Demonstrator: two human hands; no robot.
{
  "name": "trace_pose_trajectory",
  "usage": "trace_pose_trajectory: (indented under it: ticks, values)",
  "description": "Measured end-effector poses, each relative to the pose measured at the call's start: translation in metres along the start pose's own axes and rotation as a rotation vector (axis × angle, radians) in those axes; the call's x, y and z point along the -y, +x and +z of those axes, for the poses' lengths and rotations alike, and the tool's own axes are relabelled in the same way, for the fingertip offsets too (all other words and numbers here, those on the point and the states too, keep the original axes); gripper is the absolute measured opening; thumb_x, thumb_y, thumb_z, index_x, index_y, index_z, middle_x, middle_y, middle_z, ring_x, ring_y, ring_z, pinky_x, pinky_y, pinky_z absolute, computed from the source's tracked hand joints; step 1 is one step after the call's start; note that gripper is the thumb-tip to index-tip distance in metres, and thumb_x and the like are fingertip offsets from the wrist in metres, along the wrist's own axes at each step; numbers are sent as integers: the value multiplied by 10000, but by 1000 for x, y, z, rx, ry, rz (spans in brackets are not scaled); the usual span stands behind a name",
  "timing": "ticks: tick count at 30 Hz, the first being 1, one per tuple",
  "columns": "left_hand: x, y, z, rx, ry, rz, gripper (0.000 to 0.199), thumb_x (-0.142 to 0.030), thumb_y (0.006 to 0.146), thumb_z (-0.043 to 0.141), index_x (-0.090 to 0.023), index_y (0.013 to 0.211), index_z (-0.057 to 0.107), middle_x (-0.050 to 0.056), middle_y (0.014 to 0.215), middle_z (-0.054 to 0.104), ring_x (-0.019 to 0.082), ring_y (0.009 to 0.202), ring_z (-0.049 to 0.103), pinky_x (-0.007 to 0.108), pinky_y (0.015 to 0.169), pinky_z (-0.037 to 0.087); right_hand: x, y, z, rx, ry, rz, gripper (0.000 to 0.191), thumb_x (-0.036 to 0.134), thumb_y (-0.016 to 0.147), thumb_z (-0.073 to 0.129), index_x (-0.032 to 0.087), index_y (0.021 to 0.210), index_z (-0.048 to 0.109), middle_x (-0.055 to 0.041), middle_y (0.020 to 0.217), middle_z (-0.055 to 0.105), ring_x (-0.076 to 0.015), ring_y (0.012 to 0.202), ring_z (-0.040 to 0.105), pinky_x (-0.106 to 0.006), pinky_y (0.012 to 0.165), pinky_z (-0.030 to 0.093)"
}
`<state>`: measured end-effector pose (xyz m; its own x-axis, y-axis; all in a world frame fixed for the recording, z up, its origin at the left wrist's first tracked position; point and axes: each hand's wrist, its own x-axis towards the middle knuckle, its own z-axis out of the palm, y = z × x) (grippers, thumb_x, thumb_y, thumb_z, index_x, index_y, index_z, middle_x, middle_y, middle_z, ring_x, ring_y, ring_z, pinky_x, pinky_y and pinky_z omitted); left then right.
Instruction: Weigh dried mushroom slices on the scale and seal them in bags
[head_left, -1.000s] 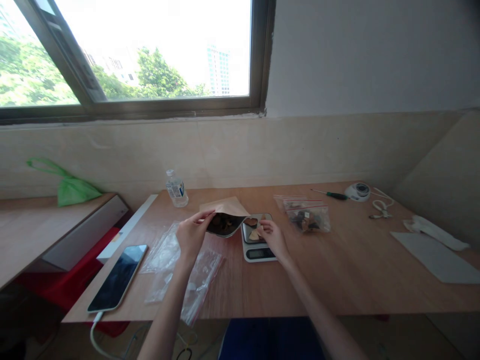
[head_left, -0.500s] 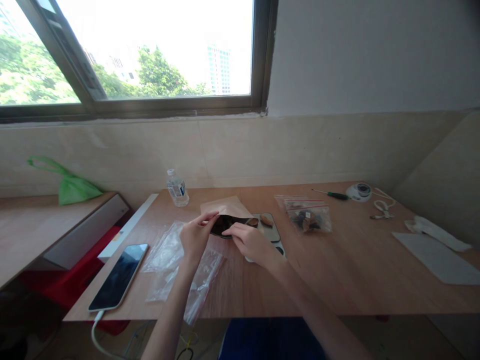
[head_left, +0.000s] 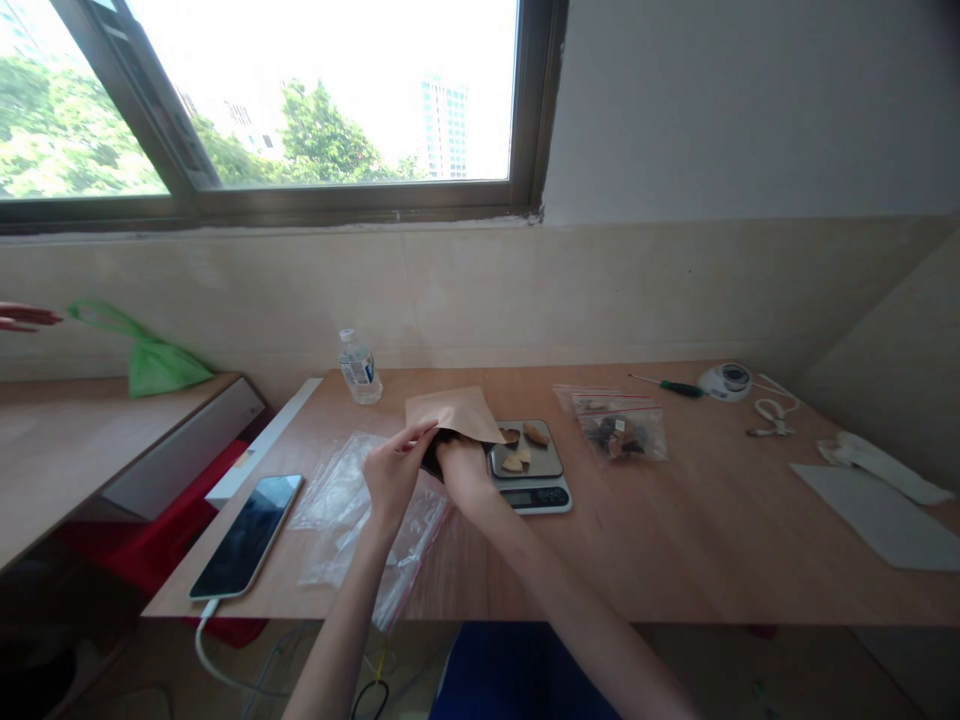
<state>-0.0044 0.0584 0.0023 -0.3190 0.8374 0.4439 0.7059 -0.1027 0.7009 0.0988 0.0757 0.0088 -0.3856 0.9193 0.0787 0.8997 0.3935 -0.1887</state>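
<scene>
Right hand (head_left: 459, 462) has plunged into kraft pouch (head_left: 452, 413), fingers hidden; left hand (head_left: 391, 470) pinches its mouth.

Both forearms were bare to the frame's edge, the left hand (head_left: 391, 470) and right hand (head_left: 459, 462) ungloved, without rings.

Paper pouch (head_left: 453, 412) at worktop (head_left: 675, 540) centre, scale (head_left: 529, 472) just right of it with pieces on its platform. Filled zip bag (head_left: 622, 434) right of scale, screwdriver (head_left: 667, 386) behind that. Empty plastic bags (head_left: 352, 505) left of pouch, phone (head_left: 247, 534) further left, bottle (head_left: 358, 366) behind.
</scene>
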Motion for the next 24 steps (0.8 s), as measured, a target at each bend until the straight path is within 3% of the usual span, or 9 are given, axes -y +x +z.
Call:
trace_pose_trajectory:
  ticks: [4,8,12,15,17,20,24]
  values:
    - [2,-2,1,13,-36,11,234,-459,753,584,-324,894,713,-41,723,718,134,662,656,202,589,425,0,-7,1,2,2,-8,332,-12,830,372,27,1016,644,-210,983,669,-286,955,629,-371,822,471]
    - [2,-2,0,20,-1,1,252,-475,753,578,-325,902,714,-35,680,709,142,657,657,204,581,420,-4,-12,0,-33,43,-29,355,-2,831,374,82,1075,618,-180,1000,665,-270,910,640,-360,781,483]
    - [3,0,-2,27,5,-6,249,-475,750,581,-328,902,714,-30,668,707,144,659,658,204,583,422,-5,-25,-2,-199,146,-71,338,31,843,402,148,1096,592,-134,1050,634,-234,940,605,-332,798,468]
    - [3,1,-4,44,-9,-19,247,-465,750,583,-329,910,712,-30,662,707,145,657,657,202,578,422,-11,-49,-11,-344,370,-167,292,79,861,418,221,1022,616,-58,986,631,-194,951,572,-311,832,451]
    - [3,2,-5,43,-6,-28,251,-466,748,583,-329,914,712,-29,665,709,148,661,658,203,577,420,-24,-68,-17,-467,542,-175,278,106,869,412,242,997,619,-36,952,622,-177,935,565,-300,837,446]
    - [3,3,-5,31,7,-28,252,-470,750,580,-326,908,713,-28,669,710,152,670,660,206,584,416,-61,-92,-14,-648,661,13,243,160,865,414,221,986,615,-62,939,606,-175,858,574,-297,787,458]
    - [2,3,-4,14,24,-18,251,-474,749,581,-320,892,717,-27,643,702,153,655,658,208,578,407,-116,-96,18,-613,609,165,246,178,823,412,186,939,629,-86,905,623,-197,814,587,-322,741,468]
